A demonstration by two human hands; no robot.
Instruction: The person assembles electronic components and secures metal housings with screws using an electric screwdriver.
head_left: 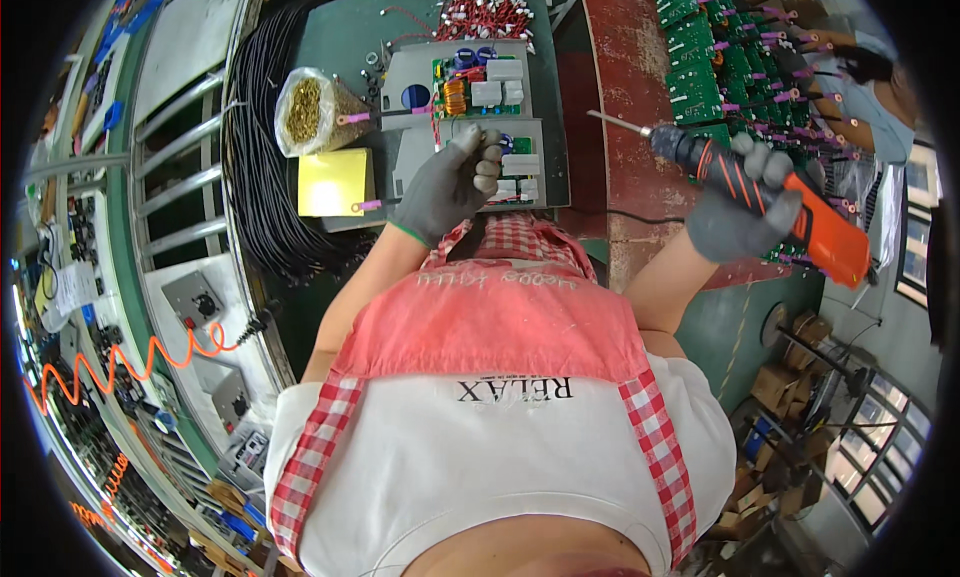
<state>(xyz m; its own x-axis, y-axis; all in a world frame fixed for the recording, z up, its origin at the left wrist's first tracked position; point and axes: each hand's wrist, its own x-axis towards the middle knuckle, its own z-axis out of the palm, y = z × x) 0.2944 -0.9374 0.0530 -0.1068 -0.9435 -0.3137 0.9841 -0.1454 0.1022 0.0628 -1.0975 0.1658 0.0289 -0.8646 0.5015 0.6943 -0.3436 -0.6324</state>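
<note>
We see the gloved left hand (440, 192) near twelve o'clock hiding part of the nearer circuit board (520, 165), its fingers curled, though we cannot tell whether they pinch anything. Between two and three o'clock, the gloved right hand (740, 217) grasps and partly covers a power screwdriver (716, 169), its long axis running from four to ten, bit toward ten. We make out a green worktop (340, 37) at eleven, a scuffed red tabletop (630, 77) at one, and windows (880, 447) toward four.
</note>
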